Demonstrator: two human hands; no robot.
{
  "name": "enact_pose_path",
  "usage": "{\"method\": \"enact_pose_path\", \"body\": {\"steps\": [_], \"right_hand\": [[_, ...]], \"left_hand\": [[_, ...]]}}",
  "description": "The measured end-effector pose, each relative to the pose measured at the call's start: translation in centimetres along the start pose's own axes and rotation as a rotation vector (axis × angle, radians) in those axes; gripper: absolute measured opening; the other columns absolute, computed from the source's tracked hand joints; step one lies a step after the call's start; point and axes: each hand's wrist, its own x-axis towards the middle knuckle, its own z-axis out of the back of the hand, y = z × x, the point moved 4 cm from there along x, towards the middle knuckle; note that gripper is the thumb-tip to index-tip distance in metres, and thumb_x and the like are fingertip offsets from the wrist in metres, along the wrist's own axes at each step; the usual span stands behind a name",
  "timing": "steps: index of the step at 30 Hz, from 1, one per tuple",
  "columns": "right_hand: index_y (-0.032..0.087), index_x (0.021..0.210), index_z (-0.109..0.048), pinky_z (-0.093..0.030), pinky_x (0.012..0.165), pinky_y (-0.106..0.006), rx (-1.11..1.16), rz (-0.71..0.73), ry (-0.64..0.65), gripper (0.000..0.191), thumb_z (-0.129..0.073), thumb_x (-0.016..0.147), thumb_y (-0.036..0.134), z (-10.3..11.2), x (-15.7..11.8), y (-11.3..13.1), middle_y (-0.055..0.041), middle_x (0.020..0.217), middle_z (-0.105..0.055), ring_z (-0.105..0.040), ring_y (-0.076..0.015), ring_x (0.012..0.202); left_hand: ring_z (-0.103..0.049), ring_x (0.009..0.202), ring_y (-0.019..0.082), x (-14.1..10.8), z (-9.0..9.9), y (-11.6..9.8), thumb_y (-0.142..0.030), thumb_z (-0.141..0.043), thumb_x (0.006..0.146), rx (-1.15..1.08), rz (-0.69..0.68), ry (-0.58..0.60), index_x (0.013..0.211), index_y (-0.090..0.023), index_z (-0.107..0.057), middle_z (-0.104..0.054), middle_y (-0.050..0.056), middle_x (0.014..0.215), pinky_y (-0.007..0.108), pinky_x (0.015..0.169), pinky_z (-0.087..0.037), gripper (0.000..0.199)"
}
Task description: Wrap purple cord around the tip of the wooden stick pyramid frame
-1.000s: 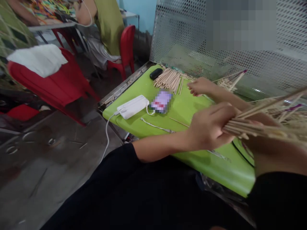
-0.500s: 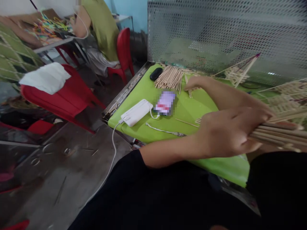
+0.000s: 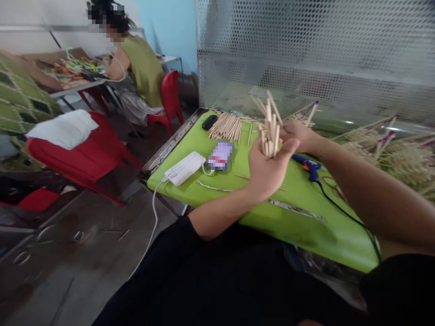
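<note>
My left hand (image 3: pixel 263 174) is wrapped round a bundle of thin wooden sticks (image 3: pixel 270 136) above the green tabletop (image 3: pixel 210 213). The sticks stand roughly upright, their top ends uneven and a few splayed apart. Just behind the bundle is my right hand (image 3: pixel 297 133), close against it. Its fingers are mostly hidden by the sticks and my left thumb, so their grip does not show. A fanned pile of similar sticks (image 3: pixel 226 127) lies at the back left of the tabletop. Next to my right forearm rests a blue glue gun (image 3: pixel 309 166) with a black cable.
A white power bank (image 3: pixel 185 168), a phone (image 3: pixel 220 155) and a black case (image 3: pixel 210 122) lie on the left. Stick frames with purple tips (image 3: pixel 384 140) stand at the right. A perforated metal panel (image 3: pixel 306 59) closes the back. Beyond, a person (image 3: pixel 142 72) sits near red chairs (image 3: pixel 112 158).
My left hand has swung the stick bundle from the far right to the middle and turned it upright. My right hand has shifted from the tabletop to beside the bundle. The glue gun is now uncovered.
</note>
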Motion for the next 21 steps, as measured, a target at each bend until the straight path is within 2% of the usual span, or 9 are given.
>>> {"method": "enact_pose_path", "body": {"steps": [3, 5, 8, 10, 12, 15, 17, 19, 21], "right_hand": [[0.021, 0.079, -0.050, -0.039, 0.070, -0.033, -0.032, 0.103, -0.027, 0.034, -0.051, 0.112, 0.030, 0.6, -5.1, 1.5, -0.0059, 0.077, -0.061, -0.050, -0.0163, 0.071], [0.021, 0.079, -0.053, -0.032, 0.066, -0.033, -0.148, 0.095, -0.007, 0.025, -0.056, 0.103, 0.028, 0.2, -7.7, 2.7, -0.0051, 0.073, -0.057, -0.041, -0.0157, 0.064], [0.020, 0.083, -0.062, -0.023, 0.065, -0.034, -0.254, 0.086, -0.112, 0.021, -0.056, 0.099, 0.032, -0.2, -10.0, 3.5, -0.0058, 0.071, -0.055, -0.038, -0.0175, 0.062], [0.019, 0.084, -0.064, -0.025, 0.066, -0.035, -0.170, 0.142, -0.143, 0.021, -0.058, 0.099, 0.033, -0.6, -10.6, 3.0, -0.0065, 0.072, -0.058, -0.042, -0.0179, 0.063], [0.018, 0.091, -0.066, -0.030, 0.066, -0.034, 0.033, 0.205, -0.053, 0.021, -0.066, 0.098, 0.037, -1.4, -10.9, 1.7, -0.0050, 0.075, -0.063, -0.047, -0.0167, 0.064], [0.017, 0.111, -0.071, -0.037, 0.065, -0.033, 0.249, 0.216, 0.202, 0.040, -0.076, 0.098, 0.055, -3.8, -11.3, -0.5, -0.0047, 0.085, -0.072, -0.059, -0.0180, 0.069], [0.017, 0.114, -0.074, -0.039, 0.067, -0.034, 0.153, 0.147, 0.276, 0.041, -0.071, 0.103, 0.056, -5.7, -11.5, -1.7, -0.0100, 0.096, -0.077, -0.067, -0.0225, 0.078], [0.017, 0.113, -0.078, -0.040, 0.069, -0.035, -0.034, 0.064, 0.274, 0.029, -0.067, 0.105, 0.043, -7.6, -11.6, -2.2, -0.0161, 0.108, -0.079, -0.072, -0.0279, 0.088], [0.016, 0.109, -0.079, -0.042, 0.071, -0.036, -0.103, 0.024, 0.304, 0.020, -0.065, 0.103, 0.027, -9.4, -11.7, -2.1, -0.0183, 0.107, -0.080, -0.074, -0.0302, 0.090]], "left_hand": [[-0.062, 0.070, 0.012, 0.0, -0.2, -0.2, -0.072, -0.098, 0.078, 0.078, -0.063, 0.029, 0.098, -0.024, -0.068, -0.066, -0.003, 0.082, 0.031, 0.068, -0.056, 0.060], [-0.069, 0.078, 0.015, -0.2, -0.6, 0.0, -0.071, -0.094, 0.085, 0.171, -0.148, 0.093, 0.097, -0.023, -0.072, -0.071, 0.000, 0.087, 0.034, 0.074, -0.061, 0.055], [-0.072, 0.084, 0.019, -0.8, -0.8, 0.5, -0.067, -0.084, 0.098, 0.376, -0.290, 0.084, 0.094, -0.021, -0.075, -0.074, 0.004, 0.089, 0.035, 0.079, -0.061, 0.047], [-0.071, 0.083, 0.019, -0.9, -0.7, 0.9, -0.064, -0.081, 0.102, 0.507, -0.368, 0.092, 0.087, -0.022, -0.072, -0.072, 0.004, 0.084, 0.035, 0.079, -0.060, 0.046], [-0.067, 0.076, 0.018, -0.6, -0.5, 1.1, -0.062, -0.078, 0.104, 0.589, -0.435, 0.108, 0.081, -0.022, -0.067, -0.067, 0.002, 0.079, 0.033, 0.074, -0.058, 0.047], [-0.058, 0.065, 0.014, 0.4, 0.2, 0.7, -0.058, -0.074, 0.108, 0.572, -0.566, 0.016, 0.082, -0.023, -0.063, -0.059, -0.002, 0.072, 0.029, 0.065, -0.052, 0.045], [-0.061, 0.067, 0.013, 1.1, 0.4, -0.2, -0.057, -0.074, 0.109, 0.480, -0.634, -0.038, 0.088, -0.023, -0.064, -0.060, -0.003, 0.076, 0.027, 0.064, -0.054, 0.041], [-0.069, 0.076, 0.014, 1.1, -0.1, -1.4, -0.057, -0.075, 0.108, 0.385, -0.651, -0.028, 0.095, -0.023, -0.065, -0.066, -0.002, 0.088, 0.027, 0.065, -0.060, 0.037], [-0.072, 0.075, 0.013, 0.1, -1.0, -3.0, -0.055, -0.075, 0.108, 0.339, -0.676, -0.005, 0.096, -0.024, -0.062, -0.070, -0.002, 0.096, 0.027, 0.064, -0.063, 0.036]]}}
